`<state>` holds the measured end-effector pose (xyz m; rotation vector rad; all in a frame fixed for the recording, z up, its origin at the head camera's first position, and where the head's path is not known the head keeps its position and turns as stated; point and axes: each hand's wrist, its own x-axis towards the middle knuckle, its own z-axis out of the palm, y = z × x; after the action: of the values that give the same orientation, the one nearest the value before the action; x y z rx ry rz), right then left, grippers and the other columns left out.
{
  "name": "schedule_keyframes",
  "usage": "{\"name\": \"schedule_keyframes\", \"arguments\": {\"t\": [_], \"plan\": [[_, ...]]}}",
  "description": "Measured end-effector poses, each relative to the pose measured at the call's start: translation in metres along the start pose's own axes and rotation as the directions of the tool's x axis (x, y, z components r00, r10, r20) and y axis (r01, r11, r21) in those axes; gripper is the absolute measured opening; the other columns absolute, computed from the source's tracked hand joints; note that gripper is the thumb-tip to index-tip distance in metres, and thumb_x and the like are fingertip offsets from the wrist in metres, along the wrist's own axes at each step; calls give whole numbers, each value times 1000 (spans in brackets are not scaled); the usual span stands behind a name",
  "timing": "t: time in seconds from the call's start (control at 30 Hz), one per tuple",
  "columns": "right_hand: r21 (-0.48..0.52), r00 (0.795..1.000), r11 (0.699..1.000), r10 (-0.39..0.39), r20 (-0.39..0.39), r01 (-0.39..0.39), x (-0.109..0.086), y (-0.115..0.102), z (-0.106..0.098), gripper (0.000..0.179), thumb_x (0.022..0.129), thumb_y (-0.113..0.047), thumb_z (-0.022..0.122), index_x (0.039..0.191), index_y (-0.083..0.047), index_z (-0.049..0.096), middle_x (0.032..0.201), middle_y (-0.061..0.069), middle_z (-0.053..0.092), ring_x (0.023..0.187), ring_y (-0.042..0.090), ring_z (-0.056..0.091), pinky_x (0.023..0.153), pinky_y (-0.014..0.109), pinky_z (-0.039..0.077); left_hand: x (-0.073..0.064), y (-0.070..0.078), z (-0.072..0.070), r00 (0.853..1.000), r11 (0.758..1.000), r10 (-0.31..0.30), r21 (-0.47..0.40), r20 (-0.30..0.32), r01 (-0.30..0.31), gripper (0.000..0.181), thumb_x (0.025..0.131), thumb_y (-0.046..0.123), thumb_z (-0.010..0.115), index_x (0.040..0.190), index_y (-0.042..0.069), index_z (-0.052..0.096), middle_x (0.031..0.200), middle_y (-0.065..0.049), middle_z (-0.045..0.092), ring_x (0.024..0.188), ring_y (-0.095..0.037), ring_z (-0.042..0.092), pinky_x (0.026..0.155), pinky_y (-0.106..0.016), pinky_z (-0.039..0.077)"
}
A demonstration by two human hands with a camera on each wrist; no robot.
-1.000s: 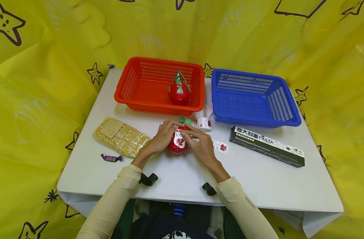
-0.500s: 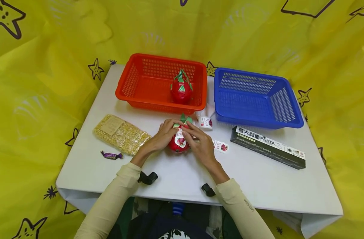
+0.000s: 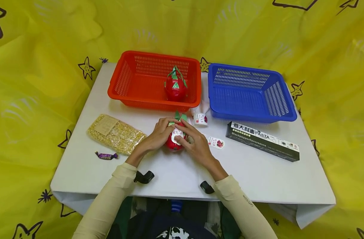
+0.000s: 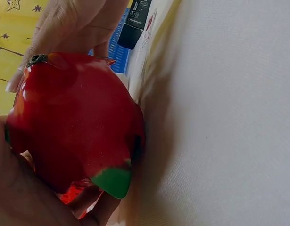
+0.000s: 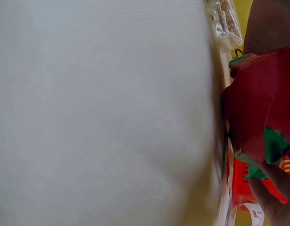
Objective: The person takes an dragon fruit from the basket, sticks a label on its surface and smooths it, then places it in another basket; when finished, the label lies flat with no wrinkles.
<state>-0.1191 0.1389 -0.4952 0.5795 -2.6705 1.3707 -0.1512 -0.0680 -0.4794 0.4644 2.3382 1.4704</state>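
A red toy dragon fruit (image 3: pixel 172 145) with green leaf tips stands on the table between both hands, and a white label sticker (image 3: pixel 176 132) shows on its near upper side. My left hand (image 3: pixel 160 133) holds the fruit from the left, its fingers reaching over the top. From the right, my right hand (image 3: pixel 197 143) grips it, the thumb pressing on the sticker. Up close in the left wrist view, the dragon fruit (image 4: pixel 78 117) shows smooth red skin; the right wrist view has fingers (image 5: pixel 272 183) beside its green leaves.
Behind stand a red basket (image 3: pixel 140 105) holding another dragon fruit (image 3: pixel 176 88) and a blue basket (image 3: pixel 250 116). A sticker roll (image 3: pixel 200 119) and loose label (image 3: pixel 216 142) lie right of the hands, then a pasta box (image 3: pixel 262 141). Leftward are a corn kernel bag (image 3: pixel 117 134) and purple-wrapped candy (image 3: pixel 106 156).
My right thumb has moved inward onto the sticker on the dragon fruit. The left hand keeps its hold on the fruit. The whole head view has shifted slightly.
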Motion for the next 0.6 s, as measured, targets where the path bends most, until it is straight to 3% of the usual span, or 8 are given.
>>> {"name": "schedule_keyframes", "arguments": {"t": [0.2, 0.3, 0.43, 0.6], "plan": [[38, 1000, 999, 21, 14, -21, 3, -1, -2, 53, 98, -30, 78, 149, -25, 64, 168, -5, 43, 153, 24, 45, 119, 59, 40, 1, 2, -1, 1000, 1000, 20, 7, -22, -20, 47, 111, 38, 35, 150, 15, 49, 159, -13, 36, 148, -33, 23, 119, -60, 27], [52, 998, 997, 52, 40, -54, 8, -8, -2, 60, 99, -32, 77, 155, -23, 58, 172, -3, 36, 157, 24, 38, 119, 59, 40, 2, 3, -2, 995, 999, 36, 8, -93, -36, 50, 114, 42, 32, 152, 14, 49, 161, -14, 35, 146, -34, 23, 116, -59, 28], [31, 989, 991, 126, 75, -128, 18, -20, 3, 75, 98, -44, 75, 162, -20, 44, 176, 3, 24, 158, 30, 33, 116, 59, 44, 2, 4, -3, 975, 998, 49, -15, -217, -53, 55, 116, 45, 27, 155, 12, 47, 161, -17, 36, 140, -37, 26, 111, -60, 29], [-35, 969, 970, 241, 58, -239, 24, -31, 13, 88, 93, -53, 74, 163, -14, 38, 177, 13, 16, 157, 39, 31, 109, 60, 51, -2, 3, -3, 958, 997, 41, -52, -285, -58, 55, 116, 44, 26, 156, 10, 46, 158, -19, 40, 135, -38, 28, 109, -60, 30]]}}
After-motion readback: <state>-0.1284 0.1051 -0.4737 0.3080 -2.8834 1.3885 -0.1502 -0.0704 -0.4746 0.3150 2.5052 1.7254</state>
